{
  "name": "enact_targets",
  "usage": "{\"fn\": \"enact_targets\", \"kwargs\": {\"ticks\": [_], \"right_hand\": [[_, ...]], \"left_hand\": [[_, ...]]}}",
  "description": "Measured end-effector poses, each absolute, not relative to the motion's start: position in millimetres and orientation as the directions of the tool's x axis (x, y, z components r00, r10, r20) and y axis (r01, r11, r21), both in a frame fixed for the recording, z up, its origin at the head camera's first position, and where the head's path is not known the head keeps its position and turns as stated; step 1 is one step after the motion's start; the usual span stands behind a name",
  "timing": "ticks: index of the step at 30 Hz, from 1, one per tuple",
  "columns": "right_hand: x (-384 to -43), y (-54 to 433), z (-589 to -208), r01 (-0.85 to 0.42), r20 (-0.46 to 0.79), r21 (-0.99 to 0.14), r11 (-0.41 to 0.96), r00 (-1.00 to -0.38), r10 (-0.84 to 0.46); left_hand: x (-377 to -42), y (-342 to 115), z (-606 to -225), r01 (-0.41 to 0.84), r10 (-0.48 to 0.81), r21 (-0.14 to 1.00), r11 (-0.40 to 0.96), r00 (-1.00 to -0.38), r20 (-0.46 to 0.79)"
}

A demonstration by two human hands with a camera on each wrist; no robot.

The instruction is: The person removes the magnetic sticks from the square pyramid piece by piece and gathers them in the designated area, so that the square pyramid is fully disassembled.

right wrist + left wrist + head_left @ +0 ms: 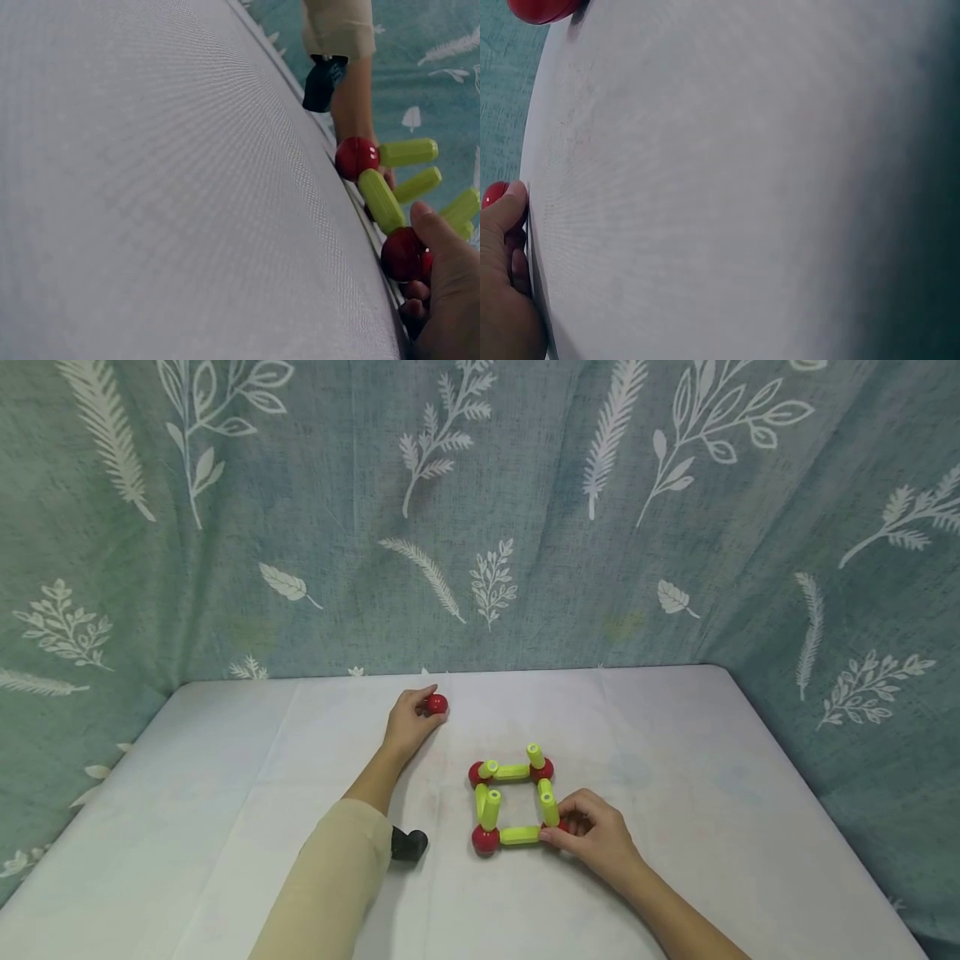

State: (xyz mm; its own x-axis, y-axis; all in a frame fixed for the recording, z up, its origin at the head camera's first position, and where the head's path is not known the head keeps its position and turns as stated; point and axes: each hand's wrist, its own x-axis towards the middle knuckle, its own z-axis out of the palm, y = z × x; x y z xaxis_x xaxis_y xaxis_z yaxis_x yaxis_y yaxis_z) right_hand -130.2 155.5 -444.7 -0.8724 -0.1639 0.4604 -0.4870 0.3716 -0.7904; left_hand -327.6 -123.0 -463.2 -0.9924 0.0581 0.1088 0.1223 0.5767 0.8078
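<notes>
Near the far side of the table, my left hand (407,724) pinches a loose red ball (437,703) between thumb and fingers. A square frame of lime-green rods (519,836) joined by red balls (485,839) lies to its front right. From each corner ball a further short rod (491,811) sticks up. My right hand (600,837) grips the near right corner ball, mostly hidden by its fingers in the head view. In the right wrist view that corner ball (403,255) shows between thumb and fingers. The left wrist view catches the pinched ball (495,193) at its edge.
A white cloth covers the table (645,735). Beside the left sleeve (330,877) a black rounded piece (409,845) shows, apparently on that forearm. Behind the table hangs a blue-green curtain (540,577) with white leaf prints.
</notes>
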Motion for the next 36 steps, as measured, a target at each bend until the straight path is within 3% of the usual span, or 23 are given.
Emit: {"fn": "enact_targets", "kwargs": {"ticks": [23,28,36], "right_hand": [[-130.4,155.0,-445.2,-0.487,0.452,-0.793,0.366,-0.873,-0.182],[-130.8,155.2,-445.4,-0.477,0.444,-0.793,0.378,-0.878,-0.177],[-128.7,154.5,-441.6,-0.455,0.425,-0.795,0.401,-0.890,-0.167]], "left_hand": [[-304.6,-135.8,-464.6,0.076,-0.030,0.899,0.430,-0.995,0.098],[-291.3,-131.1,-463.0,0.121,-0.037,0.928,0.351,-0.989,0.143],[-252.8,-108.0,-446.2,0.240,0.111,0.947,0.212,-0.969,0.220]]}}
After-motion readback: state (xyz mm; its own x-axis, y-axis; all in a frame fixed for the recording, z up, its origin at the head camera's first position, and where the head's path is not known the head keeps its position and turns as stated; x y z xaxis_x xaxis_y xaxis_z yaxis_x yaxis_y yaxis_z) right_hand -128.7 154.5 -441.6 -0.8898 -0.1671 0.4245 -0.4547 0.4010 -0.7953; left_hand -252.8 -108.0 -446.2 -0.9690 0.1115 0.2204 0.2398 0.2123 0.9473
